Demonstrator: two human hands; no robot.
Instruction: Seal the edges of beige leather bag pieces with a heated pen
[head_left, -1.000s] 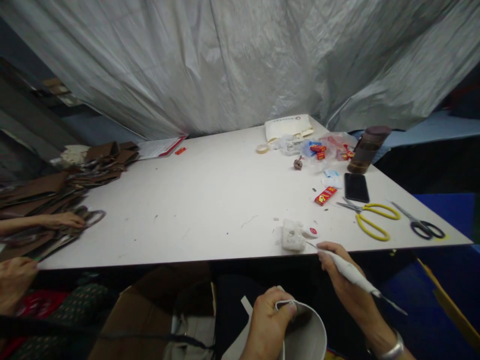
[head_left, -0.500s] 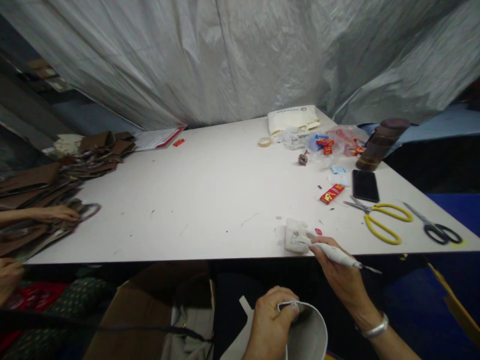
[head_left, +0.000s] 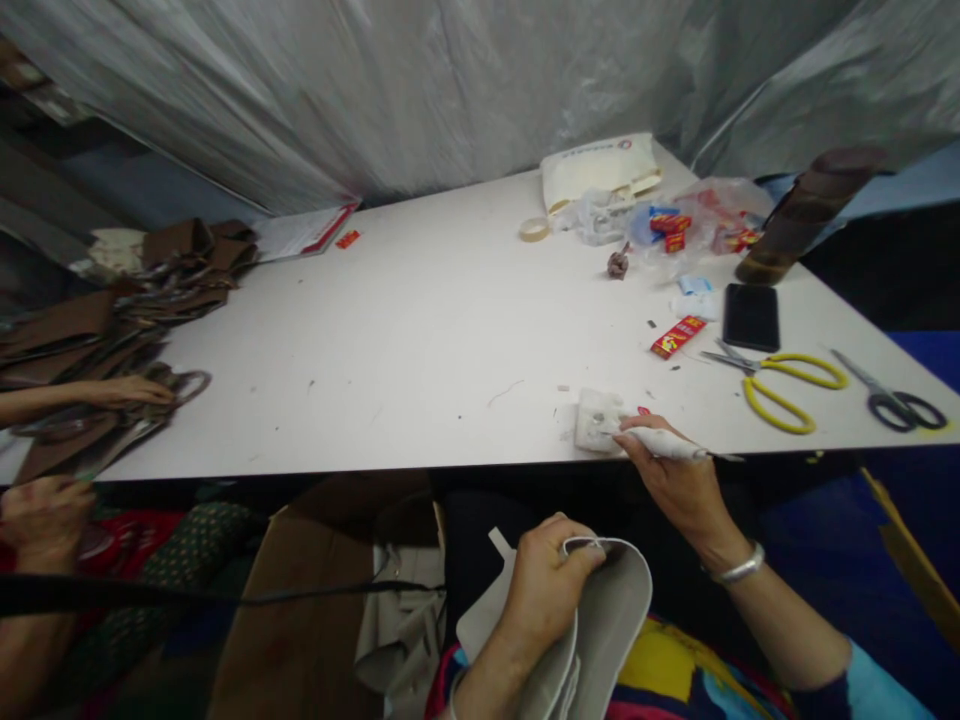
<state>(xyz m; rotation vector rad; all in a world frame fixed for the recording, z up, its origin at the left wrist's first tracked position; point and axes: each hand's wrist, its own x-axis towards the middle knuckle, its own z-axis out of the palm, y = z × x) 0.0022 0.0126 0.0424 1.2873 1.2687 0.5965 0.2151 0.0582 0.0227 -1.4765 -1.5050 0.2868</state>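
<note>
My left hand [head_left: 551, 580] is closed on the rim of a pale grey bag-like piece [head_left: 611, 610], thumb inside its open mouth, below the table's front edge. A flat strap-like tab sticks out on its left. In my right hand [head_left: 679, 485] is a slim tool with a white-wrapped handle [head_left: 664, 442]. Its thin tip meets a small white pad [head_left: 596, 420] with dark spots, lying at the table edge. What kind of tip it has is too small to tell. A small red piece lies just behind my right fingertips.
Yellow-handled scissors [head_left: 795, 385], black-handled scissors [head_left: 904, 408], a phone [head_left: 751, 317] and a dark bottle [head_left: 810, 215] stand or lie at right on the white table [head_left: 390, 330]. At left, a co-worker's hands [head_left: 135, 390] handle brown bags [head_left: 60, 330]. A cardboard box [head_left: 300, 590] is below.
The view has tilted down, so the table sits higher in the picture. More of the grey piece shows. The tool's tip remains at the white pad.
</note>
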